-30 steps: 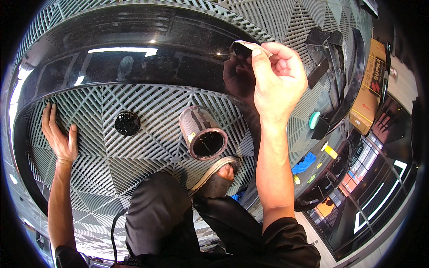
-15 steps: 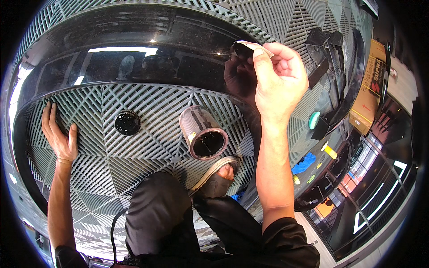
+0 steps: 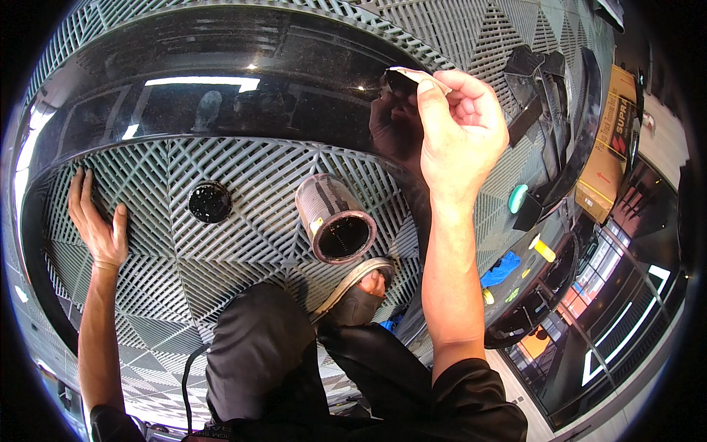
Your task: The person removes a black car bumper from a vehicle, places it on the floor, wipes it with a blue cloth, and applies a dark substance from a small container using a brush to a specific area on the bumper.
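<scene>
A glossy black curved car-body panel [image 3: 294, 81] arches across the grey slatted floor in front of me. Above its far right part, my right hand [image 3: 464, 132] pinches a thin, pale folded piece [image 3: 421, 76], paper or cloth, between thumb and forefinger. Its tip is at the panel's surface; whether it touches I cannot tell. My left hand [image 3: 97, 221] is spread with nothing in it, by the inner left edge of the panel. Between my hands stand a dark-mouthed cylindrical can [image 3: 335, 217], tilted toward me in the view, and a round black lid-like disc [image 3: 210, 202] with pale specks.
To the right lie black plastic parts [image 3: 541, 96], a green oval pad [image 3: 518, 198], a blue cloth [image 3: 502, 269] and a yellow-and-white cylinder [image 3: 543, 248]. Cardboard boxes [image 3: 600, 184] are farther right. My sandalled foot [image 3: 359, 295] is just in front of the can.
</scene>
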A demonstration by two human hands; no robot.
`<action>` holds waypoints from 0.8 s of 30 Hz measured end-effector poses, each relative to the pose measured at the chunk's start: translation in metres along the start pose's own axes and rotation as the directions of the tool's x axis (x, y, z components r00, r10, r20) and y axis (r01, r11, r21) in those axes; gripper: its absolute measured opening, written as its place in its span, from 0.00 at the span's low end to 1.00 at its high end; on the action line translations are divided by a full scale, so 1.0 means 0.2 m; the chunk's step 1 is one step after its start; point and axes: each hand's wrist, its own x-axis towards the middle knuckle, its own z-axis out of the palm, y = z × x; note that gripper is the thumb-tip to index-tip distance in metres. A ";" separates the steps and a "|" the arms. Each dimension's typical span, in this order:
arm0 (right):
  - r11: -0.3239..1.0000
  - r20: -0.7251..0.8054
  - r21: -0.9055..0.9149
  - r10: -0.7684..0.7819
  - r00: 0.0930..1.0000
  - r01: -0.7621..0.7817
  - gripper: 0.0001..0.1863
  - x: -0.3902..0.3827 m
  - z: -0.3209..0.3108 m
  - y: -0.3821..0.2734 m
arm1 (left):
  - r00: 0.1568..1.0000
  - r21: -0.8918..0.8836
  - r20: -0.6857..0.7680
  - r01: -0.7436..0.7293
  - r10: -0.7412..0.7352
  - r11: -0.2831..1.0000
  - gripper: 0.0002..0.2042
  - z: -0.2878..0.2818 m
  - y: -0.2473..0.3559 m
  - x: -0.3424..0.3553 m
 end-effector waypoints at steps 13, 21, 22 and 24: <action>1.000 0.002 0.001 0.000 1.000 0.000 0.09 0.00 0.00 0.01 | 1.000 -0.002 0.010 0.002 -0.002 1.000 0.37 0.00 0.00 0.00; 1.000 0.001 -0.004 0.000 1.000 0.000 0.09 0.00 0.00 0.01 | 1.000 -0.002 0.010 0.005 -0.005 1.000 0.37 0.00 0.00 0.00; 1.000 0.002 0.000 -0.001 1.000 0.001 0.09 0.00 0.00 0.01 | 1.000 -0.001 0.009 0.004 -0.004 1.000 0.37 0.00 0.00 0.00; 1.000 0.007 -0.001 0.001 1.000 -0.001 0.09 0.00 0.00 0.01 | 1.000 -0.002 0.007 0.002 -0.002 1.000 0.37 0.00 0.00 0.00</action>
